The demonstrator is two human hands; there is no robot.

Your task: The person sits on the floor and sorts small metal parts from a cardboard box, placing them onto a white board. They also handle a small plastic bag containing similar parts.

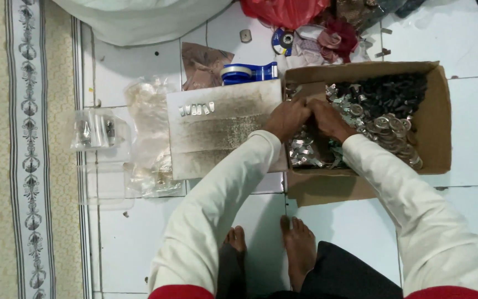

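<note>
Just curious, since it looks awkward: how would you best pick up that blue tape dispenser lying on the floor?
Grip the blue tape dispenser across its narrow handle end on the right, coming straight down from above. It lies flat on the tiles, the roll end looks wider, and the grey board crowds its near side, so top access seems easiest.

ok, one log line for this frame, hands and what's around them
left hand: in cardboard box, on small metal parts | right hand: same, touching left | grip: unclear | board: row of metal clips

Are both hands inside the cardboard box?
Yes, the left hand and right hand meet over the small metal pieces at the left end of the cardboard box.
</note>
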